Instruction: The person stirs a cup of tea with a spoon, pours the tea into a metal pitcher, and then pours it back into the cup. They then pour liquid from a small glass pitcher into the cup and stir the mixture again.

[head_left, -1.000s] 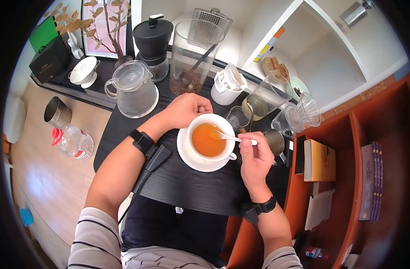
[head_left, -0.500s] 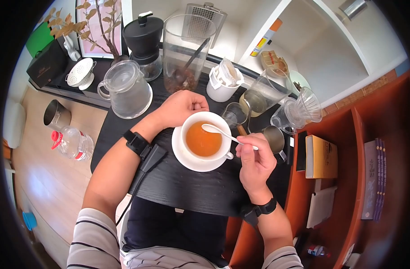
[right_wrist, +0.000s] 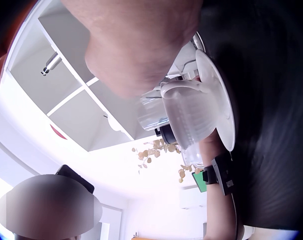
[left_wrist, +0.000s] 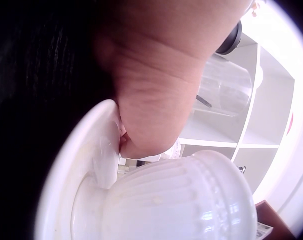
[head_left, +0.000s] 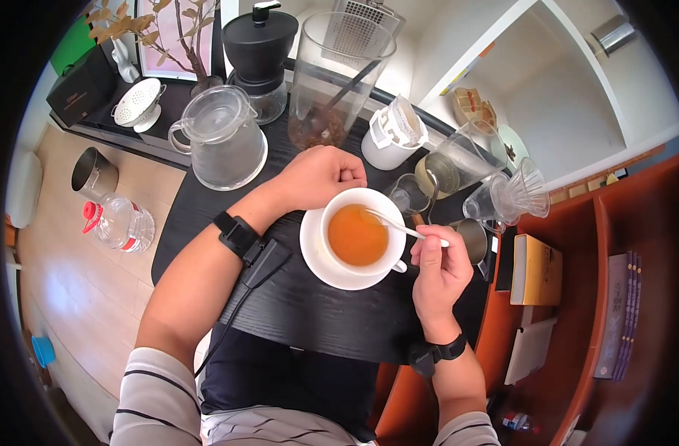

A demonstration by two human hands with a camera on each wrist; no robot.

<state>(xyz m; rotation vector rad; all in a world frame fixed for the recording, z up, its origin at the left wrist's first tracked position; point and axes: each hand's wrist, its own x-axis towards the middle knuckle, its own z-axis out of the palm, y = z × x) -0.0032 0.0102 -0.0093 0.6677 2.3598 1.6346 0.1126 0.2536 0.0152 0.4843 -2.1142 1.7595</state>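
A white cup (head_left: 329,236) of amber liquid (head_left: 358,235) stands on a white saucer (head_left: 313,262) on the black table. My right hand (head_left: 441,279) pinches the handle of a white spoon (head_left: 403,226) between thumb and fingers. The spoon slants over the cup's right rim, its bowl end dipped in the liquid near the far side. With fingers curled, my left hand (head_left: 325,177) grips the saucer's far left edge; its fingertips (left_wrist: 134,149) show right at the rim in the left wrist view. The cup's ridged side (right_wrist: 191,114) and handle show in the right wrist view.
Behind the hands stand a glass pot (head_left: 224,149), a black grinder (head_left: 259,44), a tall clear container (head_left: 332,89) and a white cup with a paper drip bag (head_left: 391,137). Rightward are a glass dripper (head_left: 524,189) and a metal pitcher (head_left: 469,241). A black cable (head_left: 235,316) trails from my left wrist.
The spoon's bowl swept to the cup's far left, showing at the surface, then moved right along the far side and dipped in again. My left hand has stayed at the saucer.
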